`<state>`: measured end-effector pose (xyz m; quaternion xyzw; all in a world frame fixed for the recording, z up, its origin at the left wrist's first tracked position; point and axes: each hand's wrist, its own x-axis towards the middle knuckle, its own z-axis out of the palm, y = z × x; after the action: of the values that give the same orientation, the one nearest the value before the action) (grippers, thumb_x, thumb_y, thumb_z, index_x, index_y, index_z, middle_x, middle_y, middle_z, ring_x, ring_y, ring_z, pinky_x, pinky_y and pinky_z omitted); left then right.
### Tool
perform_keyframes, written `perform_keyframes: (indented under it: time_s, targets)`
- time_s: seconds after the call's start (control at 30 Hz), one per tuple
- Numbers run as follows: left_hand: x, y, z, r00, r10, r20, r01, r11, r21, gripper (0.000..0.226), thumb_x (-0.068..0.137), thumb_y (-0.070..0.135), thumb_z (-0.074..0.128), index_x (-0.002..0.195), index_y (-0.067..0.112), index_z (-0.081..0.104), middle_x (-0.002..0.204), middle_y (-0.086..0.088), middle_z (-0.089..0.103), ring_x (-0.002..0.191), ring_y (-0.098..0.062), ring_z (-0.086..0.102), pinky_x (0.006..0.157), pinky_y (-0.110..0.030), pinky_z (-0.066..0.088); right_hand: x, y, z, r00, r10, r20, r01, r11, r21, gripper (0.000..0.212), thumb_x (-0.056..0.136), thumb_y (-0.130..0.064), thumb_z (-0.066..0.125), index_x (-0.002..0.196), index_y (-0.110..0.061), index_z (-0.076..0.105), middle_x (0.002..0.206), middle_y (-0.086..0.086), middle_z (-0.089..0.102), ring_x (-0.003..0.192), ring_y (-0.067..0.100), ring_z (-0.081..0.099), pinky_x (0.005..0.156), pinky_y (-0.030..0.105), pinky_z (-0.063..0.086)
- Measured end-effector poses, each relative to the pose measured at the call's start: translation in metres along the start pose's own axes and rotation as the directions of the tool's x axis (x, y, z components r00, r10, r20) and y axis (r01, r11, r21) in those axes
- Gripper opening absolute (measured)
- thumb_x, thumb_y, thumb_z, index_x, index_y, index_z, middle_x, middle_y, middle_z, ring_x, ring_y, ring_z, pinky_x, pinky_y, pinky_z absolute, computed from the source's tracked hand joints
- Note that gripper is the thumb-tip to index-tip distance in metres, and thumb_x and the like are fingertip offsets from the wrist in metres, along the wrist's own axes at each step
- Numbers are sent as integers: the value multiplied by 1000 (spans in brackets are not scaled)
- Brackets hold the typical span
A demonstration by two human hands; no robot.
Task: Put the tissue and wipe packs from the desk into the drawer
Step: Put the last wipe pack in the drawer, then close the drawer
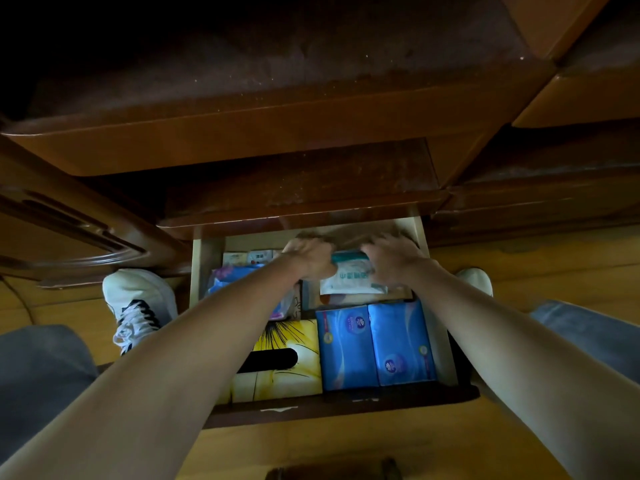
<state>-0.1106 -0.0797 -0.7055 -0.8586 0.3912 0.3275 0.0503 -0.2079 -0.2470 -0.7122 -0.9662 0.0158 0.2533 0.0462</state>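
The wooden drawer [440,344] stands pulled out below the desk. At its back, my left hand [310,258] and my right hand [389,256] both grip a white and teal wipe pack [349,277], one at each end. Two blue tissue packs [375,344] lie side by side at the drawer's front right. A yellow tissue box [287,358] with a dark slot sits at the front left. A blue and purple pack [230,277] lies partly under my left forearm, with small white packs [247,258] behind it.
The dark brown desk top [277,81] overhangs the drawer's back. A carved cabinet door [69,223] is at the left. My white shoes [136,306] and grey trouser legs flank the drawer on a yellow wooden floor [381,445].
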Motion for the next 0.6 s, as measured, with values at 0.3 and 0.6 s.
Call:
perform_keyframes:
  time_s: [0.3, 0.6]
  targets:
    - [-4, 10, 16, 994, 107, 19, -107, 994, 15, 81, 73, 73, 67, 130, 18, 54, 114, -2, 66, 99, -21, 62, 90, -39, 53, 1, 0, 0, 937, 37, 347, -72, 993, 88, 108, 73, -53, 72, 161, -26, 16, 164, 7, 27, 150, 32, 21, 122, 53, 10]
    - [-10, 20, 27, 989, 148, -5, -148, 988, 47, 92, 82, 76, 53, 149, 15, 37, 138, -12, 57, 121, -31, 57, 100, -46, 48, -13, -9, 12, 965, -37, 259, 72, 989, -126, 90, 95, -51, 58, 162, -17, 9, 166, 11, 23, 151, 34, 23, 120, 64, 12]
